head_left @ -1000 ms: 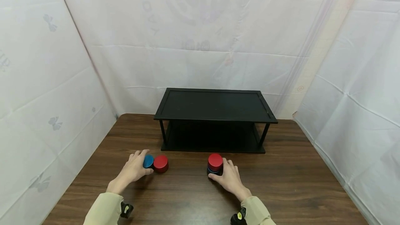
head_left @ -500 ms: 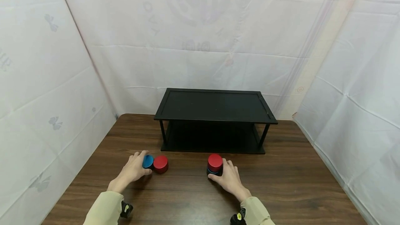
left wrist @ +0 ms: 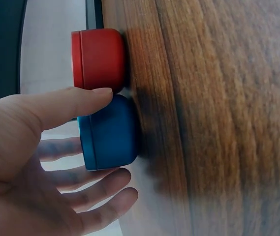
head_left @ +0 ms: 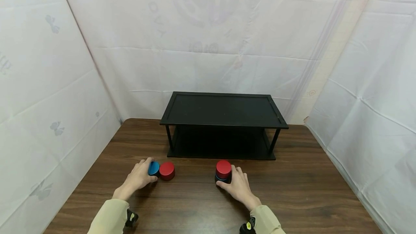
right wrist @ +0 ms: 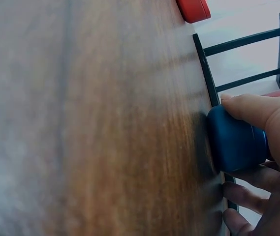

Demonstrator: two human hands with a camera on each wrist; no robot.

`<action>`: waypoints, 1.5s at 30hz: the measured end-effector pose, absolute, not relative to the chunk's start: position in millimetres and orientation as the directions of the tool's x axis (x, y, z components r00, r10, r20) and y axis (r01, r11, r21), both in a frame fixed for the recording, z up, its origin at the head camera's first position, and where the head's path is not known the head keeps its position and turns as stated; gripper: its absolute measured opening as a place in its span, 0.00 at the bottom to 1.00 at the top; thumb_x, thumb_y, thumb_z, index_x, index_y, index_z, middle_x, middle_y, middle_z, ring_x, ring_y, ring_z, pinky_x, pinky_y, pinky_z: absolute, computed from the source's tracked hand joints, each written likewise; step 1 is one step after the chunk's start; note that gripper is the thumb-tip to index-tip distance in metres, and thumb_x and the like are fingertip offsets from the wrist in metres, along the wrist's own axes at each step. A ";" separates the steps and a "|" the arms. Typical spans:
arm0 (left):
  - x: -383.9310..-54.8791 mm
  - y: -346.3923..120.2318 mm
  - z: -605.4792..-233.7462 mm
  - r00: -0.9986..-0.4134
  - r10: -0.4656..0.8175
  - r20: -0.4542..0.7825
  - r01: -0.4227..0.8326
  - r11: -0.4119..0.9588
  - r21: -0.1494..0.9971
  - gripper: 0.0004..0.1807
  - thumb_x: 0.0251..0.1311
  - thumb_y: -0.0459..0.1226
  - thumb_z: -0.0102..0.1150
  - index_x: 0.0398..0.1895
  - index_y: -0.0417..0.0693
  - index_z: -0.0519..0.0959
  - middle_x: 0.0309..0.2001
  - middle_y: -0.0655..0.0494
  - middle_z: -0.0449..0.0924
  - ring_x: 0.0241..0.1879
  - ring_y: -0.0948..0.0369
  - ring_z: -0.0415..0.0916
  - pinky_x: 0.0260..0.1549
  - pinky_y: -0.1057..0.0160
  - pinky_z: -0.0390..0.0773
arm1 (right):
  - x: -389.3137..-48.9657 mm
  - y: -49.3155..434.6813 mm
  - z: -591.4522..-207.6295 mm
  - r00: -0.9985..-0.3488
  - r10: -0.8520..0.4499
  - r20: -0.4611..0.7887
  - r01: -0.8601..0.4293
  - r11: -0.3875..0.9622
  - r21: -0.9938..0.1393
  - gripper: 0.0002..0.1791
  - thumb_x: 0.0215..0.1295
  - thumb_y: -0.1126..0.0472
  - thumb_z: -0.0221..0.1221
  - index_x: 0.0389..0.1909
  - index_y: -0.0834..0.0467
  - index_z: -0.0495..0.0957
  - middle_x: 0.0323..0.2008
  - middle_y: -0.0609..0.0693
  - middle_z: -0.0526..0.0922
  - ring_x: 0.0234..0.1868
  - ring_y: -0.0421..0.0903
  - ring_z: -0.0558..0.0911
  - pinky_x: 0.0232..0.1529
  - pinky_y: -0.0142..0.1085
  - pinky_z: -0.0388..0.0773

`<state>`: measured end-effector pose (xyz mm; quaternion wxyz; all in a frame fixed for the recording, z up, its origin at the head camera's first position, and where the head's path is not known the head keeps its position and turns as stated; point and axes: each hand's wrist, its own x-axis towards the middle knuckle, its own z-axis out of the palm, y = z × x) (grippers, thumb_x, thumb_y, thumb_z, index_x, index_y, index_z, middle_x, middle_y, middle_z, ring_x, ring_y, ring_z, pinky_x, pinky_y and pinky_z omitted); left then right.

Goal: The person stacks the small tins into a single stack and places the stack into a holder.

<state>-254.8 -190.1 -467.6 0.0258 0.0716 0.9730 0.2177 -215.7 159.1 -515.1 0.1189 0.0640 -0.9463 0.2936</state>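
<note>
Two small round lidded tins, one blue (left wrist: 111, 135) and one red (left wrist: 100, 59), stand side by side on the table at the left. My left hand (head_left: 137, 175) is round the blue tin, thumb on the side near the red tin and fingers on the opposite side. To the right, a second red tin (head_left: 224, 169) sits stacked on a second blue tin (right wrist: 235, 140). My right hand (head_left: 238, 186) grips that lower blue tin between thumb and fingers. In the head view the lower tin is mostly hidden by the red one and the hand.
A black two-tier shelf (head_left: 224, 109) stands behind the tins at the back of the wooden table (head_left: 191, 205). White sheeting (head_left: 208, 46) hangs behind the table and along both sides.
My left hand and the blue tin in it have shifted very slightly left. The right hand and its stack stay in place.
</note>
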 end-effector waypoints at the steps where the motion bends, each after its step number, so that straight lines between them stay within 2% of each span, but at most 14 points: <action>1: -255.5 -190.2 -468.5 -0.989 0.149 -0.018 0.127 0.895 0.427 0.38 0.44 0.38 0.68 0.60 0.39 0.62 0.53 0.34 0.66 0.51 0.38 0.65 0.39 0.36 0.69 | -215.8 158.9 -515.0 -0.963 -0.052 0.264 -0.193 0.819 -0.540 0.39 0.43 0.41 0.66 0.51 0.62 0.68 0.40 0.54 0.75 0.44 0.48 0.72 0.45 0.45 0.64; 14: -258.1 -190.9 -478.1 -0.993 0.116 -0.008 0.100 0.894 0.436 0.36 0.45 0.38 0.67 0.59 0.40 0.63 0.51 0.34 0.69 0.49 0.40 0.67 0.39 0.38 0.70 | -215.1 158.7 -518.7 -0.958 -0.050 0.283 -0.200 0.823 -0.532 0.38 0.43 0.41 0.65 0.50 0.62 0.69 0.39 0.53 0.75 0.43 0.47 0.72 0.43 0.44 0.63; 26: -252.9 -197.4 -481.3 -0.996 0.090 0.002 0.082 0.890 0.449 0.35 0.46 0.41 0.66 0.58 0.41 0.64 0.51 0.35 0.69 0.50 0.40 0.67 0.40 0.38 0.70 | -212.4 154.6 -520.9 -0.953 -0.039 0.299 -0.206 0.809 -0.550 0.37 0.43 0.42 0.66 0.50 0.61 0.69 0.38 0.51 0.76 0.42 0.45 0.72 0.42 0.43 0.62; 35: -254.4 -191.5 -473.7 -0.994 0.104 0.019 0.101 0.881 0.463 0.35 0.46 0.41 0.66 0.58 0.41 0.64 0.52 0.35 0.69 0.50 0.40 0.67 0.40 0.39 0.71 | -212.0 158.3 -518.9 -0.956 -0.015 0.292 -0.181 0.815 -0.551 0.37 0.43 0.42 0.66 0.49 0.61 0.70 0.38 0.51 0.76 0.43 0.47 0.72 0.44 0.45 0.63; 45: -253.0 -188.5 -461.0 -0.994 0.099 0.044 0.108 0.892 0.439 0.35 0.46 0.42 0.66 0.58 0.41 0.64 0.52 0.34 0.69 0.49 0.40 0.67 0.39 0.38 0.71 | -213.6 156.9 -520.1 -0.955 -0.037 0.294 -0.200 0.811 -0.550 0.37 0.43 0.41 0.66 0.50 0.59 0.69 0.39 0.50 0.76 0.44 0.46 0.72 0.43 0.44 0.63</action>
